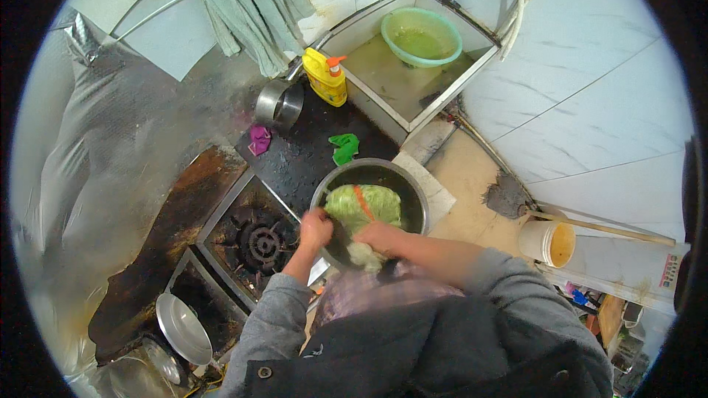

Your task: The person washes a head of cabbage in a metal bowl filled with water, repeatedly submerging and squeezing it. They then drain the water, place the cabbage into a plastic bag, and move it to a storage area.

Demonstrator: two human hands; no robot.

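Observation:
Close before me is a round metal basin (410,199). A pale green bundle (384,203) with an orange strip across it, perhaps cabbage in a clear bag, lies inside. My left hand (316,228) is at the basin's left rim with its fingers curled; whether it grips the rim or something else is unclear. Over the near part of the basin, my right hand (377,236) touches the near end of the bundle beside the orange strip, its fingers partly hidden. Below that hand is a whitish lump (365,256), blurred.
A gas stove (264,240) is at left, with a metal pan (185,329) nearer me. Beyond the basin are a green cloth (344,148), a purple cloth (259,139), a metal pot (279,104), a yellow pump bottle (325,80) and a sink (376,94) holding a green plastic basin (421,37).

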